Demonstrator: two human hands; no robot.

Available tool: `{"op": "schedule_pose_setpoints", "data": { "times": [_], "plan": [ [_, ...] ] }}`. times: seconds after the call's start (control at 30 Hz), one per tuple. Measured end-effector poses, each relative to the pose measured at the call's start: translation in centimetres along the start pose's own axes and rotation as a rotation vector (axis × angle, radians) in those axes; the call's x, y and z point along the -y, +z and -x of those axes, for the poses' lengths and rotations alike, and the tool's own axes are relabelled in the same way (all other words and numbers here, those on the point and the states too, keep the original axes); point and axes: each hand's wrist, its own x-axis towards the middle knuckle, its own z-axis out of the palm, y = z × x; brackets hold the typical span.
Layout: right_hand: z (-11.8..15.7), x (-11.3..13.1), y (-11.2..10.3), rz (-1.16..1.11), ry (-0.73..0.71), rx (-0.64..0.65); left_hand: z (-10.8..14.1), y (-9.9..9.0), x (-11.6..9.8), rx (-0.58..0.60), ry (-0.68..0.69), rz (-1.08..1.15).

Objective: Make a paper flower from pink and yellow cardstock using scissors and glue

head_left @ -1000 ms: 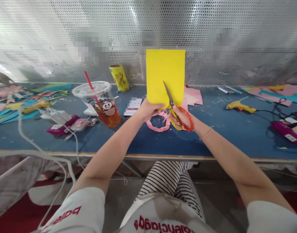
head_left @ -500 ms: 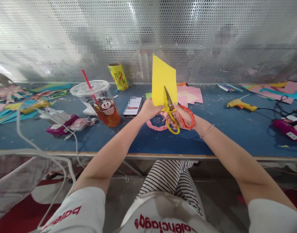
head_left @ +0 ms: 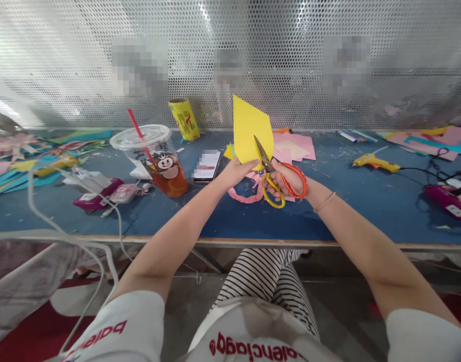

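My left hand (head_left: 241, 170) pinches the lower left edge of a sheet of yellow paper (head_left: 249, 123), which stands tilted upright above the table. In my right hand (head_left: 281, 176) is a pair of scissors (head_left: 298, 173) with one red and one yellow handle loop. The blades lie against the lower right part of the sheet, tips pointing up and left. How far they cut into it I cannot tell. Below my hands a pink paper strip (head_left: 246, 198) curves on the table, and pink paper sheets (head_left: 303, 147) lie behind them.
A lidded drink cup (head_left: 170, 173) with a red straw and a phone (head_left: 207, 166) stand to the left. Behind them is a yellow can (head_left: 187, 120). Glue guns (head_left: 377, 163) (head_left: 59, 165) and coloured paper lie at both sides. A perforated metal panel (head_left: 283, 65) borders the back.
The yellow paper has come down slightly and shifted a little left. My right hand and the scissors have moved slightly right, and the handle loops have turned a little.
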Motion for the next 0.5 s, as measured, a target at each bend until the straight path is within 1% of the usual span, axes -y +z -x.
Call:
{"op": "schedule_pose_setpoints", "data": {
  "times": [0.07,0.13,0.2,0.3,0.37,0.5],
  "plan": [
    [-0.1,-0.1,-0.2,0.039,-0.058,0.004,-0.2,0.0,0.2,-0.026,0.046,0.037],
    [-0.2,-0.2,-0.5,0.091,-0.117,-0.011,-0.4,0.0,0.2,-0.031,0.039,0.096],
    [-0.2,-0.3,-0.7,0.161,-0.180,-0.060,-0.5,-0.3,0.0,0.026,-0.016,0.168],
    [0.0,-0.2,-0.8,0.270,-0.268,-0.167,-0.5,-1.0,-0.6,0.134,-0.121,0.242],
    [0.0,-0.2,-0.7,0.298,-0.286,-0.212,-0.5,-1.4,-0.9,0.141,-0.166,0.267],
    [0.0,-0.3,0.1,0.271,-0.288,-0.239,-0.5,-1.7,-1.1,0.154,-0.193,0.338]
  ]
}}
